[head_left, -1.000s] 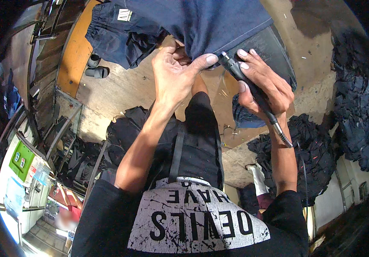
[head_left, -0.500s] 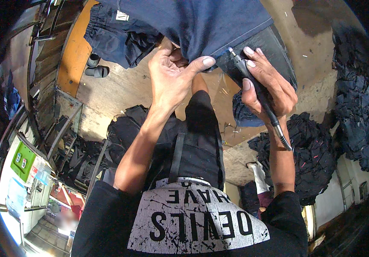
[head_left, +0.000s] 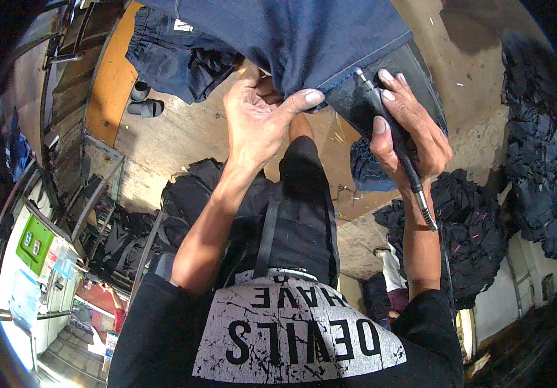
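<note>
A navy denim garment (head_left: 336,39) with a stitched hem is draped over a dark flat board (head_left: 420,71) at the top of the view. My left hand (head_left: 259,110) pinches the hem's corner between thumb and curled fingers. In my right hand (head_left: 414,126) is a black, pen-shaped rotary tool (head_left: 385,110) with a metal tip and a spring-sleeved cable end. That tip lies at the hem's edge, where a strip looks frayed and brighter blue. Whether it touches the cloth is hard to tell.
Folded dark shorts (head_left: 175,55) lie at the upper left, near black slippers (head_left: 145,101). Piles of dark cloth (head_left: 472,233) stand to the right, with another tall stack (head_left: 537,149) beyond. A person's red sleeve (head_left: 119,318) shows far off at lower left.
My right hand and the rotary tool have shifted slightly right along the hem. More of the frayed blue edge shows between the tip and my left thumb, which keeps its hold.
</note>
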`<state>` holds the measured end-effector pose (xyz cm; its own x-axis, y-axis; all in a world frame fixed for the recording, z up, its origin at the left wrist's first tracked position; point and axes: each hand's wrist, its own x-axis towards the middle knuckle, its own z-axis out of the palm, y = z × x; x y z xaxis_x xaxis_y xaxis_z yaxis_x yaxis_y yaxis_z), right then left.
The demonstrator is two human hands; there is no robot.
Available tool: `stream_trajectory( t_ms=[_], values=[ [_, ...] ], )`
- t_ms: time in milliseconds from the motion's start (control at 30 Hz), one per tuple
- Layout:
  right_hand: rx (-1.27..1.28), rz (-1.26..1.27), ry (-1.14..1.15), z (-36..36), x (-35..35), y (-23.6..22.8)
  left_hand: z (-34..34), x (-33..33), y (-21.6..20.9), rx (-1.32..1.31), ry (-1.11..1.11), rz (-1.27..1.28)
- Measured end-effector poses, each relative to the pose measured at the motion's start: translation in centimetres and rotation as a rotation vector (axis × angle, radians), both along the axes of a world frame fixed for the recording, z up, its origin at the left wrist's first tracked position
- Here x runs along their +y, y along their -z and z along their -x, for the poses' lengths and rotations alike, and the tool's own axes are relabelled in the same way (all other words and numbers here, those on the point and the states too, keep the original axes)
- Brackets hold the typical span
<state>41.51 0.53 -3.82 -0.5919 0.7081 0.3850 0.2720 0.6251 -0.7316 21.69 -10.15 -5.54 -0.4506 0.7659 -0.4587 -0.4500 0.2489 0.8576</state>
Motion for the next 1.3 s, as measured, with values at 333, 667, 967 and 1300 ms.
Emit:
stream_trajectory(
  t_ms=[333,667,967,1300],
  values=[
    [0.011,0.102,-0.046,-0.3,-0.1,-1.2,1.3,-1.3,3.3,0.206,0.111,0.306],
    [0.015,0.084,-0.103,-0.4,0.5,-0.6,0.0,-1.2,7.0,0.269,0.033,0.117],
    [-0.021,0.067,-0.200,0.4,0.5,-0.7,-0.2,-1.1,7.1,0.164,-0.032,0.135],
    [-0.001,0.062,-0.128,0.2,0.3,-0.3,-0.3,-0.9,6.6,0.247,-0.006,0.150]
  ],
)
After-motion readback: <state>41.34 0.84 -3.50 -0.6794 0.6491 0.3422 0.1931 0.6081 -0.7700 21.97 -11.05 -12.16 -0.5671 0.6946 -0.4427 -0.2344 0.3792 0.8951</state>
